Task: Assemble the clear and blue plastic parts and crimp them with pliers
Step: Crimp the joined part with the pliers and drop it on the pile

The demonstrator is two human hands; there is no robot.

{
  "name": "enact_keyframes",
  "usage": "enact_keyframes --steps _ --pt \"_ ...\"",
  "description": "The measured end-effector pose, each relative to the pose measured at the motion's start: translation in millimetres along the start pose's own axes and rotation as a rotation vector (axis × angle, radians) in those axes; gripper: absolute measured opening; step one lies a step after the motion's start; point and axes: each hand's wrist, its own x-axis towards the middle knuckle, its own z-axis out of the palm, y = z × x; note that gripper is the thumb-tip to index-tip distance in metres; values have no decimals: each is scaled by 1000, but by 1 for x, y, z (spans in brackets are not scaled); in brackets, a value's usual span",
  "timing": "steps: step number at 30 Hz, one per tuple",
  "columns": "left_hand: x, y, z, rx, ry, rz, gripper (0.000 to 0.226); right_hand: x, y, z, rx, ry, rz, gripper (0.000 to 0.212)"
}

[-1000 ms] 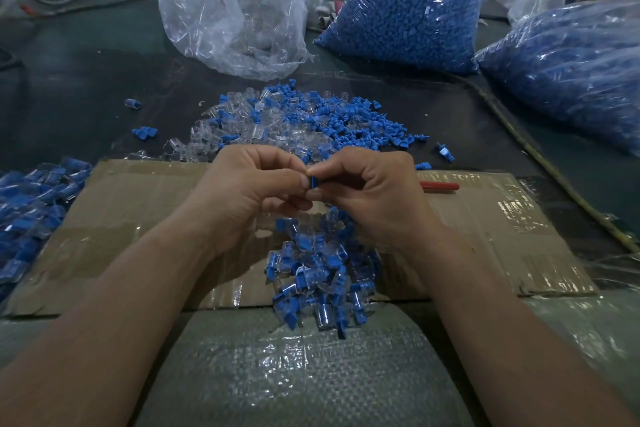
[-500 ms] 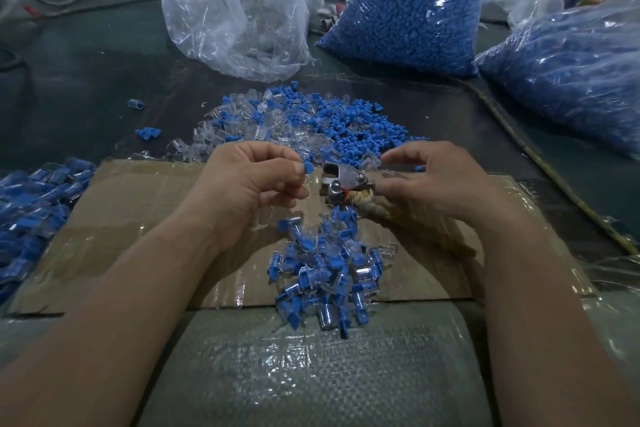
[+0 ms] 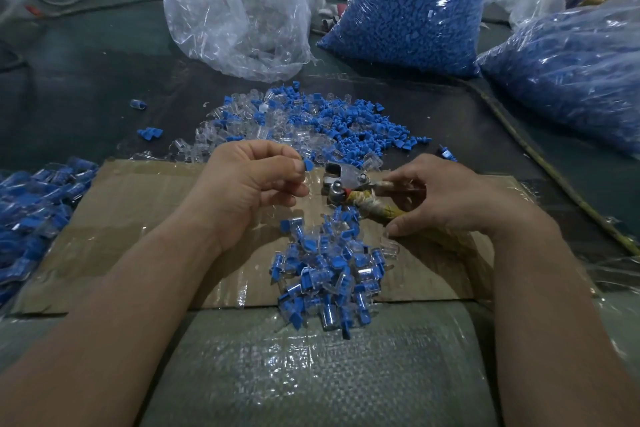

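The left hand point(image 3: 252, 180) is raised over a cardboard sheet point(image 3: 121, 218), fingers curled. Its thumb and forefinger pinch a small blue part point(image 3: 307, 166); any clear half is hard to make out. At the part's 3 o'clock, just apart, the pliers point(image 3: 341, 180) point their metal head toward it. The right hand point(image 3: 450, 198) grips the tape-wrapped handles, mostly hiding them. A heap of joined parts point(image 3: 325, 274) lies at the pliers' 6 o'clock.

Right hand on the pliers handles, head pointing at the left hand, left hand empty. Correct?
One thing is off: the left hand is not empty. The head view shows it pinching a small blue part at its fingertips. The rest stands: the right hand grips the pliers by the wrapped handles, head pointing at the left hand.
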Motion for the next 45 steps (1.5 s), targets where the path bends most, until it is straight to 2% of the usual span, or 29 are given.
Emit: enact_keyframes --steps 5,10,14,16,21,26,31,45 --pt "0 0 0 -3 -5 -3 12 -2 -6 -2 -17 30 -28 46" --pt "1 0 0 -17 6 -27 13 -3 -18 -2 -30 44 -16 48" --pt "1 -1 0 -26 8 -19 16 -2 -20 -2 -112 30 -23 20" --pt "1 -2 0 -35 8 -24 15 -1 -19 0 -146 63 -41 13" --pt "1 -4 3 -95 35 -23 10 2 -16 1 -135 241 -135 23" --pt "1 -3 7 -124 103 74 8 2 -29 11 -58 428 -282 35" --pt "0 -4 9 -120 154 146 5 3 -40 22 7 382 -313 34" --pt "-3 -4 12 -163 191 171 11 4 -42 26 10 302 -333 32"
